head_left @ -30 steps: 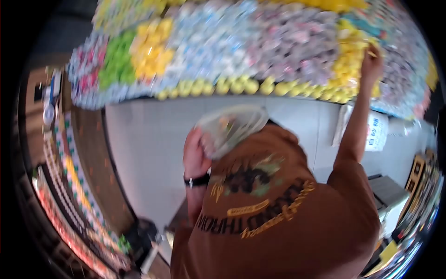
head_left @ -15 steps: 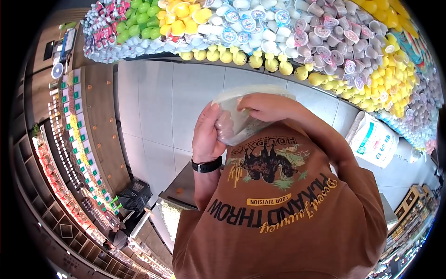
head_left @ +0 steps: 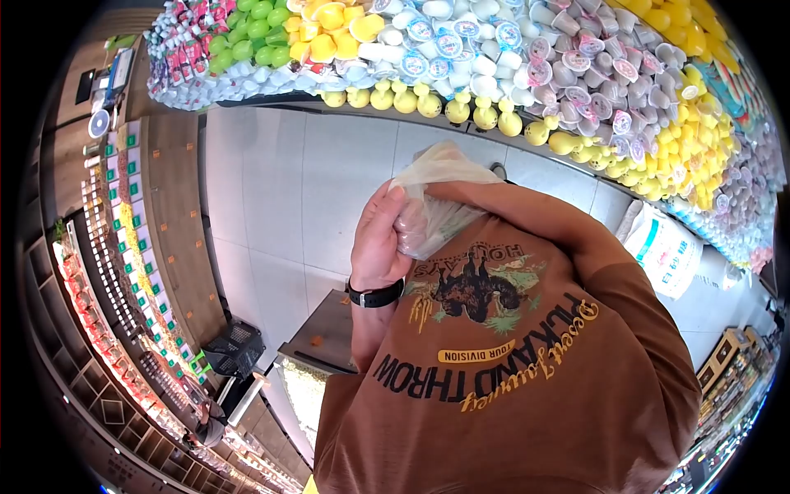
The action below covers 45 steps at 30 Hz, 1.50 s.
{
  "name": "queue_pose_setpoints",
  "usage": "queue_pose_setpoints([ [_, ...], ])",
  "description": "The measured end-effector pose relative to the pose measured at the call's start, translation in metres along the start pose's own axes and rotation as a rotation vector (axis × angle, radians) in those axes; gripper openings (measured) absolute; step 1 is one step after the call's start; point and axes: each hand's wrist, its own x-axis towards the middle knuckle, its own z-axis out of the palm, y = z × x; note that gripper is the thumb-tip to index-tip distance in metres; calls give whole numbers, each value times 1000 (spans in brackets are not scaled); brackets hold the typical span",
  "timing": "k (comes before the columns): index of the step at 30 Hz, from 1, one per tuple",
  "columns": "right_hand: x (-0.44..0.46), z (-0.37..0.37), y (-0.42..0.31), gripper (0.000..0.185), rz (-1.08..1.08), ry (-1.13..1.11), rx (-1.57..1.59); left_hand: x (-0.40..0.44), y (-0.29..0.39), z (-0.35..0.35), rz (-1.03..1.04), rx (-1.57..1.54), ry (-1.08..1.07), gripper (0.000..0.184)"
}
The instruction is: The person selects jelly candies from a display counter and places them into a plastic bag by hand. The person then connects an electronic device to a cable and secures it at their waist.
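Observation:
A thin, translucent plastic bag (head_left: pixel 444 169) hangs in front of my chest. My left hand (head_left: pixel 383 239), with a black band at its wrist, grips the bag's left side, thumb up and fingers closed. Pale pinkish shapes show dimly through the film beside it. My right hand (head_left: pixel 448 198) reaches across from the right into or behind the bag. Its fingers are covered by the plastic and cannot be made out.
Ahead, a long display (head_left: pixel 469 41) bears small cups and green, yellow and purple-grey packs, edged by yellow round ones. A white printed sack (head_left: pixel 665 247) lies at right. Shelving (head_left: pixel 136 239) runs along the left, with a black basket (head_left: pixel 234 347) near it.
My right hand was at the yellow packs on the display, then came back to the bag and has now gone deeper into or behind it. My left hand has kept hold of the bag.

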Motion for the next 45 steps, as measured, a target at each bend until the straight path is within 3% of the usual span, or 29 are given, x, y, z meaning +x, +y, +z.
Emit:
queue_pose_setpoints([
  [3, -9, -8, -10, 41, 24, 2, -28, -1, 3, -2, 9, -6, -6, 18],
  [6, -36, -20, -15, 46, -88, 71, 242, -3, 9, -1, 35, -26, -19, 17],
  [9, -55, -34, -35, 51, -60, 126, 253, -3, 10, -5, 56, -38, -20, 19],
  [12, -52, -54, -49, 58, 8, -58, 159, -1, 8, 0, 66, -14, 22, 22],
  [15, -69, -52, -41, 63, 71, -149, 903, 0, 9, 8, 58, 10, 37, 26],
  [26, -91, -60, -51, 62, -11, -21, 894, 1, 7, 4, 30, 20, -72, 26],
  [36, -103, -69, -60, 62, 4, 36, 955, -2, 4, 3, 50, 13, -44, 25],
  [42, -110, -85, -57, 62, 40, 69, 862, 0, -1, -14, -3, -157, -186, 32],
  [45, -112, -81, -50, 60, 52, 123, 860, 0, 1, -3, -11, -27, -112, 28],
])
